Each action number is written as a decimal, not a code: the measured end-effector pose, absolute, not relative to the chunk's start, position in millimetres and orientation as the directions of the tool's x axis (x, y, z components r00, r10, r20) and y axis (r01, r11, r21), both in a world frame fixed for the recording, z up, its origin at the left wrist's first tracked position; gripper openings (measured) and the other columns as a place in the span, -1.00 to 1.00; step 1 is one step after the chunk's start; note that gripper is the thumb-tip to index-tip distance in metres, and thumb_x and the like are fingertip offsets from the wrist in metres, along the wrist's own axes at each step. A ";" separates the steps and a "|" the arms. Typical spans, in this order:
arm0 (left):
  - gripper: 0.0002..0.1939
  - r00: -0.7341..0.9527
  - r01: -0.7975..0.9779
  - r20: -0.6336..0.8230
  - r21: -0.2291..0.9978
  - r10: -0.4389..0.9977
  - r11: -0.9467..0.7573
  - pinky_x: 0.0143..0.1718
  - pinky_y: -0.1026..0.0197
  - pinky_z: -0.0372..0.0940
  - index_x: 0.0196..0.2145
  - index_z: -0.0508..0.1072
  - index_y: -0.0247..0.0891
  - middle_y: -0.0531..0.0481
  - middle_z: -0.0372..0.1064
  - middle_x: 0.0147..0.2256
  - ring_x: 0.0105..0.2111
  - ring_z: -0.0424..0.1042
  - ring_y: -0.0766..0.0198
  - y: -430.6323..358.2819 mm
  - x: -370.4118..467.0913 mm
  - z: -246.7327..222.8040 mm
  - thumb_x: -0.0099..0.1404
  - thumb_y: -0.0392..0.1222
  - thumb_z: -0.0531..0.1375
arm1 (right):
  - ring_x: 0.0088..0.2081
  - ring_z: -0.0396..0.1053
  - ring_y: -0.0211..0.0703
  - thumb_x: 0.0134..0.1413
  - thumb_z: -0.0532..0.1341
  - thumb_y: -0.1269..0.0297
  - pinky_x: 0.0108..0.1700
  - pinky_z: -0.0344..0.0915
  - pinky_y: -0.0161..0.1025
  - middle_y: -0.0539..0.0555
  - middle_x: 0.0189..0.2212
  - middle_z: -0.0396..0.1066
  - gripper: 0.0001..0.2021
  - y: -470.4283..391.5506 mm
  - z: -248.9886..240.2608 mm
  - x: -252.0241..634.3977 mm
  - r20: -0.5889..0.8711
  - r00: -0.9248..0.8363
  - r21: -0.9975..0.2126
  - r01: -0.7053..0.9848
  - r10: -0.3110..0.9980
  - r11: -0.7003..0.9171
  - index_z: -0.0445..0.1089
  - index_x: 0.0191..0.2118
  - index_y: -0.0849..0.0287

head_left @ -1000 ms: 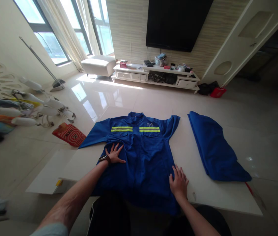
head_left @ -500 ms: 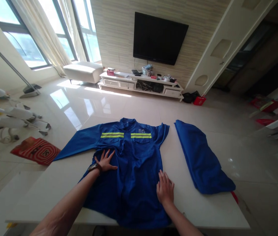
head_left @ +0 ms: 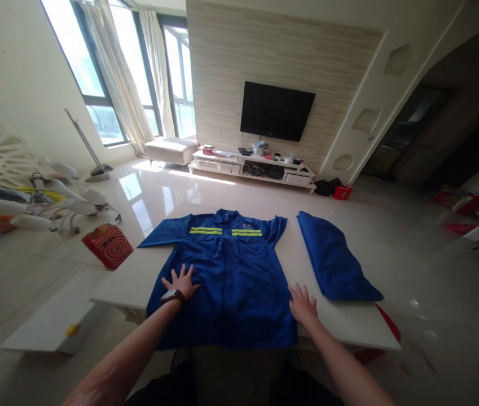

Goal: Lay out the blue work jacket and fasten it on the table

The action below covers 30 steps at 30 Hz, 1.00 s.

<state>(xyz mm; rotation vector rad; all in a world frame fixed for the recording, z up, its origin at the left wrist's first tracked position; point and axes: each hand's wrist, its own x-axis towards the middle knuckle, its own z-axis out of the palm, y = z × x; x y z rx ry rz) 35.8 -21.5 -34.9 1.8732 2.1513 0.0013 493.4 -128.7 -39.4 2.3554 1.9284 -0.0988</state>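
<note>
A blue work shirt (head_left: 226, 270) with yellow reflective stripes lies flat, front up, on a white table (head_left: 345, 318). My left hand (head_left: 181, 281), with a watch on its wrist, presses flat on the shirt's left side, fingers spread. At the shirt's right hem edge my right hand (head_left: 302, 303) rests flat, partly on the table. A second blue garment (head_left: 331, 264), folded, lies to the right of the shirt, apart from both hands.
A white board (head_left: 48, 324) lies on the floor at the left, with a red patterned bag (head_left: 108, 245) and a cluttered pile (head_left: 23, 197) beyond it. A TV cabinet (head_left: 251, 168) stands at the far wall. Red items (head_left: 459, 203) sit at the right.
The camera has pulled back and tilted up, showing more of the room. Both hands have slid down the shirt toward its lower part, staying flat on it.
</note>
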 end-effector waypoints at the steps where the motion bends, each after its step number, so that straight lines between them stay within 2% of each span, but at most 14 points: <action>1: -0.11 -0.097 0.969 -0.189 0.205 0.977 0.136 0.29 -0.59 -0.33 0.46 0.08 -0.05 -0.19 -0.23 0.50 0.45 -0.28 -0.42 -40.8 45.2 -27.6 0.23 0.06 0.23 | 0.43 -0.06 0.16 0.25 0.03 0.41 0.26 0.06 0.16 0.18 0.42 0.10 -0.43 -142.8 -26.5 493.9 -0.119 0.207 0.010 0.978 0.971 -0.208 0.25 0.36 0.03; 3: -0.20 -0.065 0.944 -0.170 0.308 0.983 0.116 0.32 -0.48 -0.22 0.39 0.22 -0.07 -0.21 -0.09 0.47 0.43 -0.13 -0.31 -76.1 71.6 -10.8 0.19 -0.07 0.24 | 0.33 0.09 0.11 0.20 0.08 0.40 0.20 0.13 0.05 0.22 0.31 0.25 -0.49 -166.6 -3.2 481.6 -0.131 0.143 -0.077 0.985 0.981 -0.154 0.33 0.26 0.11; 4: -0.28 -0.069 0.907 -0.174 0.400 0.982 0.135 0.32 -0.43 -0.12 0.32 0.31 -0.10 -0.24 0.02 0.43 0.40 -0.02 -0.27 -89.7 87.2 -2.1 0.19 -0.09 0.23 | 0.27 0.16 0.07 0.19 0.11 0.38 0.18 0.16 0.00 0.22 0.25 0.31 -0.53 -175.4 5.0 469.2 -0.130 0.073 -0.131 0.987 0.989 -0.091 0.37 0.21 0.12; 7: -0.54 -0.057 0.604 -0.214 0.770 0.975 0.204 0.19 -0.18 0.18 0.02 0.52 -0.23 -0.30 0.34 0.19 0.21 0.29 -0.16 -107.5 134.9 17.7 0.16 -0.10 0.22 | 0.18 0.24 0.02 0.14 0.22 0.28 0.16 0.17 -0.06 0.16 0.14 0.38 -0.61 -191.0 6.9 416.1 -0.113 -0.191 -0.279 0.948 0.975 0.154 0.40 0.10 0.08; 8: -0.61 -0.034 0.473 -0.211 0.858 0.977 0.202 0.13 -0.09 0.25 -0.06 0.54 -0.27 -0.29 0.41 0.10 0.13 0.36 -0.10 -106.1 149.0 20.9 0.16 -0.11 0.22 | 0.20 0.23 0.02 0.11 0.27 0.26 0.17 0.16 -0.06 0.14 0.17 0.36 -0.58 -193.5 -0.3 396.7 -0.113 -0.282 -0.316 0.919 0.953 0.235 0.39 0.12 0.06; 10: -0.68 0.002 0.307 -0.192 0.934 0.981 0.182 -0.01 0.07 0.33 -0.14 0.54 -0.30 -0.23 0.49 -0.08 -0.03 0.46 0.05 -95.9 172.0 22.3 0.20 -0.10 0.19 | 0.31 0.13 0.08 0.01 0.37 0.24 0.23 0.13 0.00 0.12 0.29 0.26 -0.38 -194.9 -21.9 362.4 -0.138 -0.393 -0.342 0.880 0.909 0.329 0.30 0.22 -0.03; 13: -0.70 0.046 0.225 -0.174 0.961 0.984 0.160 -0.22 0.19 0.34 -0.18 0.54 -0.28 -0.13 0.51 -0.20 -0.26 0.47 0.20 -72.4 189.8 19.4 0.20 -0.08 0.19 | 0.44 -0.11 0.20 -0.09 0.43 0.31 0.28 0.05 0.13 0.12 0.44 0.02 -0.11 -186.0 -49.7 331.8 -0.195 -0.388 -0.269 0.904 0.901 0.331 0.12 0.37 -0.12; 15: -0.74 0.059 0.174 -0.155 0.974 0.986 0.142 -0.30 0.22 0.31 -0.23 0.55 -0.27 -0.10 0.51 -0.25 -0.35 0.44 0.25 -56.7 191.0 19.9 0.15 -0.10 0.24 | 0.45 -0.12 0.19 -0.07 0.40 0.39 0.29 0.04 0.15 0.13 0.46 -0.02 -0.08 -171.5 -51.6 324.4 -0.220 -0.370 -0.225 0.920 0.903 0.322 0.06 0.41 -0.10; 18: -0.78 0.010 0.104 -0.163 0.982 0.987 0.161 -0.33 0.23 0.29 -0.28 0.55 -0.27 -0.08 0.50 -0.31 -0.35 0.46 0.23 -37.9 183.4 28.4 0.14 -0.12 0.25 | 0.36 0.09 0.17 -0.03 0.33 0.47 0.24 0.11 0.11 0.18 0.37 0.18 -0.22 -141.5 -30.5 319.4 -0.248 -0.325 -0.198 0.939 0.913 0.280 0.20 0.34 -0.04; 21: -0.79 -0.040 0.035 -0.198 0.979 0.979 0.199 -0.32 0.22 0.31 -0.28 0.55 -0.26 -0.09 0.53 -0.31 -0.32 0.51 0.20 -28.3 174.7 41.1 0.17 -0.10 0.23 | 0.12 0.36 0.14 0.07 0.26 0.49 0.11 0.21 0.05 0.19 0.05 0.49 -0.60 -116.5 -0.5 311.8 -0.317 -0.313 -0.189 0.946 0.895 0.264 0.49 0.04 0.06; 23: -0.81 -0.057 0.001 -0.194 0.981 0.979 0.194 -0.35 0.24 0.31 -0.30 0.55 -0.25 -0.07 0.54 -0.33 -0.36 0.51 0.23 -27.2 171.2 48.9 0.17 -0.12 0.24 | -0.01 0.44 0.08 0.13 0.21 0.48 0.01 0.24 -0.04 0.14 -0.13 0.55 -0.75 -106.9 16.6 307.1 -0.336 -0.327 -0.241 0.936 0.883 0.256 0.54 -0.13 0.08; 25: -0.86 -0.089 -0.035 -0.179 0.984 0.980 0.176 -0.43 0.27 0.28 -0.36 0.52 -0.24 -0.01 0.50 -0.43 -0.47 0.45 0.29 -29.6 170.3 55.9 0.16 -0.13 0.24 | -0.10 0.48 0.02 0.21 0.19 0.39 -0.08 0.24 -0.13 0.11 -0.20 0.57 -0.81 -101.5 30.2 306.1 -0.292 -0.287 -0.325 0.927 0.912 0.188 0.54 -0.15 0.05; 27: -0.87 -0.147 -0.084 -0.160 0.985 0.976 0.149 -0.54 0.31 0.20 -0.43 0.48 -0.22 0.07 0.40 -0.55 -0.60 0.34 0.36 -37.0 172.8 62.7 0.18 -0.12 0.23 | -0.19 0.49 -0.03 0.32 0.14 0.24 -0.15 0.21 -0.19 0.08 -0.22 0.57 -0.81 -98.0 41.3 309.6 -0.215 -0.176 -0.400 0.913 0.961 0.078 0.53 -0.13 0.01; 30: -0.72 -0.255 -0.195 -0.137 0.977 0.957 0.087 -0.67 0.32 0.04 -0.54 0.39 -0.19 0.15 0.22 -0.69 -0.73 0.18 0.41 -61.6 184.9 71.9 0.26 -0.03 0.19 | -0.21 0.49 -0.04 0.41 0.03 0.11 -0.19 0.19 -0.23 0.09 -0.22 0.57 -0.69 -95.2 54.5 319.0 -0.133 0.012 -0.466 0.882 0.991 -0.073 0.52 -0.11 0.01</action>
